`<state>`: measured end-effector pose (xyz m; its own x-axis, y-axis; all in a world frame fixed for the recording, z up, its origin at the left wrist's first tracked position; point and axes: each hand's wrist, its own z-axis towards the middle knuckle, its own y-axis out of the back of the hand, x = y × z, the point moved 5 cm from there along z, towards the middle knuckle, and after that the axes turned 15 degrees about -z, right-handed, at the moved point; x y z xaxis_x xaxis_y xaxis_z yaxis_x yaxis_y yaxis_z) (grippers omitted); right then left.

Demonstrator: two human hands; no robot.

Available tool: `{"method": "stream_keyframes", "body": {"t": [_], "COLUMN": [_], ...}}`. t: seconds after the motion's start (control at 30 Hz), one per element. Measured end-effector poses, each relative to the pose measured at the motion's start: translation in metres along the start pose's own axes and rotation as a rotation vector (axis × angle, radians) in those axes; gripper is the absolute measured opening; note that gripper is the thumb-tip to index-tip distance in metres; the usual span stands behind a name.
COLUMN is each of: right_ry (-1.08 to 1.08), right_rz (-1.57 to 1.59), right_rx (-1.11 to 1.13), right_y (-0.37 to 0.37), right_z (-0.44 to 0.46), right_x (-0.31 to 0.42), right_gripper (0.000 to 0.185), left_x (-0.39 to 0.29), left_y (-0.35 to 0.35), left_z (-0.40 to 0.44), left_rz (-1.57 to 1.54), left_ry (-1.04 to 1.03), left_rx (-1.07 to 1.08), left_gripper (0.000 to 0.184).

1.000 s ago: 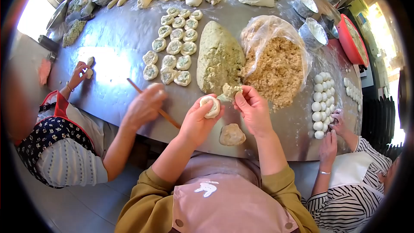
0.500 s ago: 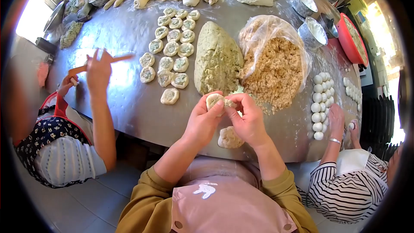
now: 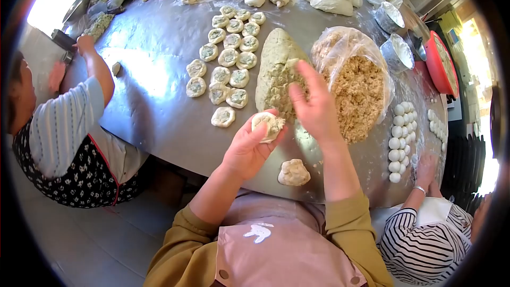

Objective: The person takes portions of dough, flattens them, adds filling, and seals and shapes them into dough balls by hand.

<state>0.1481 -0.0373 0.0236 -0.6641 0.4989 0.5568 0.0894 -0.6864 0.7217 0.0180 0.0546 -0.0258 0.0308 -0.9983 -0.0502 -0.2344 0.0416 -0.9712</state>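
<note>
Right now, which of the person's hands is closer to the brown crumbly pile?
Right. The right hand is by the left edge of the brown crumbly pile; the left hand is farther left.

A round, pale dough wrapper (image 3: 258, 120) lies tilted in my left hand (image 3: 247, 151), above the surface (image 3: 172, 117) near its front edge, with a crumbly clump of filling (image 3: 274, 123) on it. Farther from that edge rests the long greenish mound (image 3: 276, 61), rough-faced, partly hidden behind my right hand (image 3: 317, 103).
</note>
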Motion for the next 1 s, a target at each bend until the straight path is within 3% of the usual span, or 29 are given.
{"method": "stream_keyframes", "body": {"t": [0.03,0.07,0.2,0.3,0.57,0.67,0.77,0.83,0.9,0.93,1.0], "right_ry": [0.208,0.088,0.117,0.218,0.179,0.065,-0.329,-0.255,-0.013,0.195,0.067], "right_rz": [-0.412,-0.382,-0.201,-0.019,-0.118,0.038,0.389,0.190,-0.217,-0.526,-0.604], "right_rx": [0.038,0.148,0.039,0.265,0.277,0.557,0.471,0.129,-0.066,-0.081,-0.020], "right_y": [-0.011,-0.023,0.017,0.031,0.021,0.028,0.040,0.038,0.014,-0.010,-0.036], "right_z": [0.000,-0.008,-0.017,-0.025,-0.053,-0.051,-0.038,-0.014,0.000,-0.003,-0.016], "right_x": [0.006,0.004,0.023,0.046,0.032,0.022,-0.004,-0.015,-0.022,-0.021,-0.014], "right_gripper": [0.041,0.044,0.042,0.044,0.028,0.019,0.015,0.020,0.028,0.035,0.051], "left_x": [0.000,0.000,-0.004,0.001,0.015,0.015,-0.004,-0.009,-0.006,-0.002,0.003], "left_y": [0.001,0.006,0.006,0.012,0.013,0.017,0.020,0.017,0.011,0.008,0.012], "left_z": [0.000,-0.001,-0.004,0.002,0.003,0.000,0.002,0.001,-0.001,-0.003,-0.006], "left_rz": [0.080,0.174,0.257,0.362,0.333,0.355,0.287,0.227,0.212,0.231,0.322], "left_ry": [-0.038,-0.038,-0.167,-0.205,0.011,-0.007,-0.106,-0.090,-0.045,-0.049,-0.051], "left_rx": [0.029,-0.091,-0.117,-0.093,-0.173,-0.177,-0.187,-0.117,-0.062,-0.068,-0.172], "left_gripper": [0.037,0.036,0.032,0.031,0.033,0.029,0.032,0.034,0.035,0.032,0.031]}}
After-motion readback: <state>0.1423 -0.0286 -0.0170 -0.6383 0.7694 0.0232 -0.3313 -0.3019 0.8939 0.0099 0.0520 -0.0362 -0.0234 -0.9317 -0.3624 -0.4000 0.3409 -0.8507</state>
